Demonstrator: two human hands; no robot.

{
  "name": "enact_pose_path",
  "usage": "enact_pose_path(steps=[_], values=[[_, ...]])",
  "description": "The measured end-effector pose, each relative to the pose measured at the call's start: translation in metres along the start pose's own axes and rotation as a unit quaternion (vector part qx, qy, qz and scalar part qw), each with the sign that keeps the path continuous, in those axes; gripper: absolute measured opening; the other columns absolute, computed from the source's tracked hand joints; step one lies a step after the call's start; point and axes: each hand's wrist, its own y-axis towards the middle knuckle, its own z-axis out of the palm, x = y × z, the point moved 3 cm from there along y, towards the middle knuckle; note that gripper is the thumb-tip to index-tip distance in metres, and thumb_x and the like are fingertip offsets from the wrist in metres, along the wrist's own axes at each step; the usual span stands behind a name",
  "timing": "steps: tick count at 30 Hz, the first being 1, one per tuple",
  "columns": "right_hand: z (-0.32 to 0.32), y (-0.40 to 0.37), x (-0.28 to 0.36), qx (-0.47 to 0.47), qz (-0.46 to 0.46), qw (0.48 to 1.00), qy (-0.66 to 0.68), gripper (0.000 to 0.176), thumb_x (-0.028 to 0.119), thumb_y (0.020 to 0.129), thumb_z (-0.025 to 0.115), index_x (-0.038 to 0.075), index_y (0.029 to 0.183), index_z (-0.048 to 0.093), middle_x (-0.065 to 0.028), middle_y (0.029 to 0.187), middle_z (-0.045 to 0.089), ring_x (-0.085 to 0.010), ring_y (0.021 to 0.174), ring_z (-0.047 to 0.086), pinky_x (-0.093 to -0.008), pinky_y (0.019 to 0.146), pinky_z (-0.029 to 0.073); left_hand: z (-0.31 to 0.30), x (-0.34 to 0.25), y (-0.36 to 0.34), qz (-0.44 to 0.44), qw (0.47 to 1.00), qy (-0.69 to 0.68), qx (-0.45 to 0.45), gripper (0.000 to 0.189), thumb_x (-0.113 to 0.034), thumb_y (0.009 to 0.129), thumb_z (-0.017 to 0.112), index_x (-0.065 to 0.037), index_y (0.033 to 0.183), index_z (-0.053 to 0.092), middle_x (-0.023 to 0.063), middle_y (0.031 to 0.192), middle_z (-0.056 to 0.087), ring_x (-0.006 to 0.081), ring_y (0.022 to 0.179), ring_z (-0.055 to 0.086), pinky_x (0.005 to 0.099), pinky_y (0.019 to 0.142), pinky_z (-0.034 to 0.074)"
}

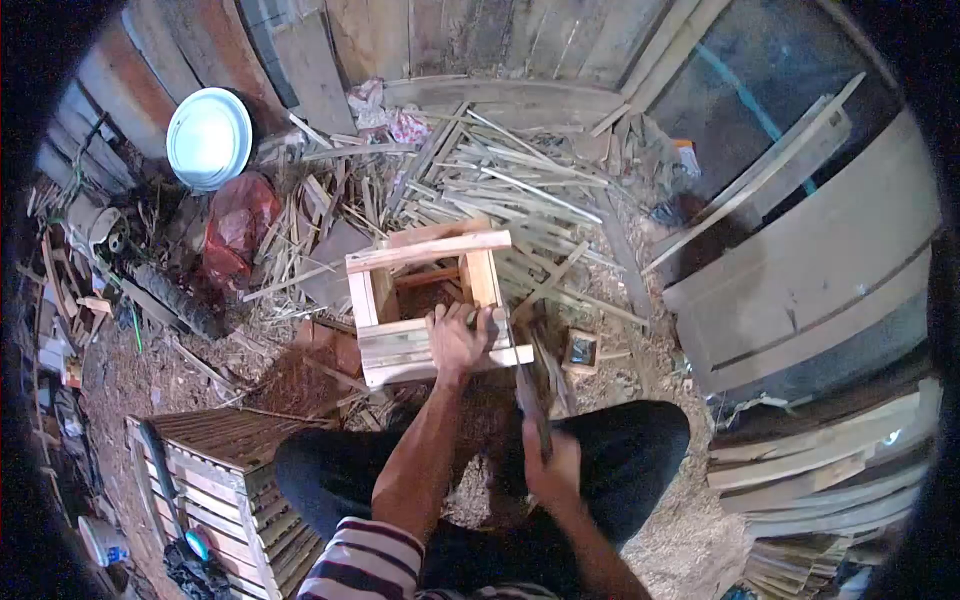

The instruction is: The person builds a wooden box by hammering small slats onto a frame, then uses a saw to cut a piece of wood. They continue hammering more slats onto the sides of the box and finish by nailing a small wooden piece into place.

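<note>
A small wooden box [430,247] of pale slats, with a square opening in its top, stands in front of my knees. My left hand [460,340] presses on the near slats, its fingers closed over the edge of the opening. In my right hand [553,468] is the handle of a saw [528,392], blurred by motion. Its long, narrow blade runs along the right side of the box, by the jutting end of the nearest slat [505,357].
Loose wood strips [480,180] cover the ground beyond the box. A slatted crate [210,440] stands at left, with a red plastic bag [240,225] and a white basin [209,138] farther back. Boards [810,260] lean at right. A small framed piece [581,352] lies nearby.
</note>
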Motion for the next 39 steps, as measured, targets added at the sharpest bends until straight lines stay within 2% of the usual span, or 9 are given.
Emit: enact_pose_path(steps=[4,8,11,15,20,24,30,34,39], values=[[0.038,0.071,-0.011,0.0,0.019,0.999,-0.029,0.044,0.034,0.092,0.053,-0.002,0.071,0.063,-0.02,0.057,0.058,-0.0337,0.053,0.059,-0.0422,0.053,0.043,0.001,0.002,0.001,-0.002,1.0,-0.011,-0.001,0.034,-0.039,0.087,0.057,-0.006,0.081,0.065,0.0113,0.084,0.062,0.0305,0.083,0.052,0.0423,0.08,0.036],[0.017,0.012,-0.017,-0.002,-0.006,1.0,0.004,0.044,0.034,0.093,0.051,-0.002,0.074,0.064,-0.0231,0.061,0.059,-0.0349,0.059,0.063,-0.0432,0.056,0.044,0.005,0.004,-0.001,-0.009,1.0,-0.014,-0.008,0.035,-0.038,0.087,0.057,-0.005,0.079,0.066,0.0108,0.082,0.063,0.0295,0.083,0.053,0.0416,0.08,0.037],[0.009,-0.009,-0.016,-0.077,-0.079,0.993,0.046,0.045,0.036,0.093,0.05,-0.003,0.075,0.064,-0.0239,0.06,0.058,-0.0365,0.059,0.062,-0.0437,0.057,0.044,0.004,0.0,0.002,0.003,1.0,-0.024,-0.017,0.036,-0.037,0.087,0.057,-0.003,0.083,0.067,0.0111,0.083,0.063,0.0289,0.084,0.053,0.0414,0.081,0.037],[0.037,0.069,0.0,0.033,0.057,0.997,-0.029,0.044,0.035,0.093,0.051,-0.004,0.077,0.064,-0.0237,0.062,0.059,-0.0375,0.06,0.061,-0.0429,0.057,0.045,0.0,0.005,0.001,0.007,1.0,-0.01,-0.005,0.037,-0.038,0.087,0.056,-0.003,0.086,0.068,0.0109,0.085,0.064,0.0286,0.086,0.053,0.0416,0.082,0.037],[-0.002,-0.021,-0.004,-0.004,0.017,0.999,0.038,0.033,0.027,0.093,0.053,-0.002,0.091,0.067,-0.0233,0.071,0.064,-0.0353,0.068,0.066,-0.0386,0.064,0.051,-0.002,0.002,0.001,-0.015,1.0,-0.023,0.012,0.036,-0.04,0.086,0.057,-0.006,0.085,0.069,0.0099,0.086,0.064,0.029,0.086,0.053,0.0421,0.082,0.036],[0.035,0.06,-0.004,0.027,0.046,0.998,-0.022,0.032,0.028,0.091,0.056,-0.002,0.085,0.067,-0.026,0.073,0.063,-0.0401,0.073,0.065,-0.0436,0.065,0.049,-0.002,-0.002,-0.011,0.004,1.0,-0.017,-0.008,0.033,-0.038,0.086,0.058,-0.006,0.085,0.069,0.0112,0.086,0.064,0.0293,0.085,0.054,0.0424,0.082,0.038],[0.003,-0.022,-0.007,0.0,0.001,0.999,0.047,0.029,0.026,0.089,0.054,0.002,0.101,0.065,-0.027,0.09,0.064,-0.0422,0.084,0.064,-0.0457,0.072,0.05,0.006,0.002,-0.002,-0.014,1.0,-0.012,0.0,0.038,-0.041,0.088,0.055,-0.006,0.085,0.069,0.0105,0.088,0.066,0.0292,0.088,0.057,0.0423,0.085,0.038],[0.04,0.076,-0.011,0.042,0.07,0.996,-0.03,0.036,0.031,0.089,0.053,-0.002,0.083,0.067,-0.0272,0.074,0.063,-0.0432,0.075,0.064,-0.0468,0.066,0.05,0.009,-0.003,-0.015,-0.003,0.999,-0.033,-0.02,0.038,-0.042,0.088,0.054,-0.007,0.085,0.068,0.0109,0.085,0.065,0.0303,0.088,0.056,0.0442,0.087,0.036],[0.015,0.013,-0.012,-0.039,-0.024,0.997,0.061,0.038,0.032,0.091,0.053,-0.003,0.085,0.066,-0.026,0.071,0.062,-0.0406,0.073,0.064,-0.0444,0.063,0.049,0.003,0.006,0.005,-0.015,1.0,0.001,0.019,0.043,-0.046,0.088,0.052,-0.007,0.089,0.069,0.0117,0.092,0.067,0.0309,0.09,0.056,0.0443,0.088,0.036]])
